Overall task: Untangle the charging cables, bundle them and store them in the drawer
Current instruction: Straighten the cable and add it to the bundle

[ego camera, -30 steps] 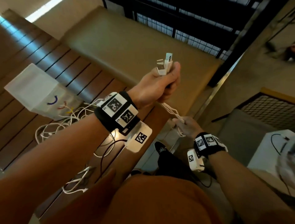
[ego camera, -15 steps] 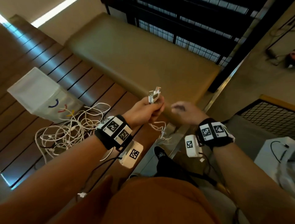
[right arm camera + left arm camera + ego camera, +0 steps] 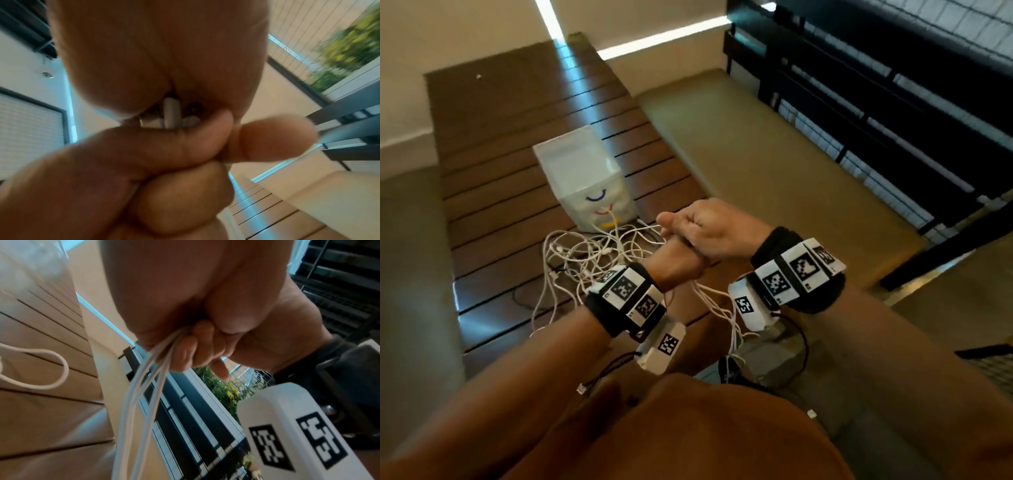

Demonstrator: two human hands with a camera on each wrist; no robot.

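Note:
My left hand (image 3: 676, 265) is a fist around several white cable strands (image 3: 141, 394), which hang below it (image 3: 710, 303) past the table's edge. My right hand (image 3: 705, 228) sits on top of that fist, its fingers curled over the white plug ends (image 3: 170, 113) that stick up from it. Both hands hover just right of a tangled heap of white charging cables (image 3: 585, 257) on the slatted wooden table (image 3: 517, 137). Behind the heap stands a small white drawer box (image 3: 582, 171) with coloured curved handles, its drawers closed.
An olive bench cushion (image 3: 756, 154) runs along the table's right side, with a black railing (image 3: 893, 85) beyond it. My orange-clad lap fills the lower view. Thin black wires trail from the wrist cameras.
Both hands dropped and came together by the tangle. My right hand, which was apart from the left, now closes over the plug ends. The view swung left toward the drawer box.

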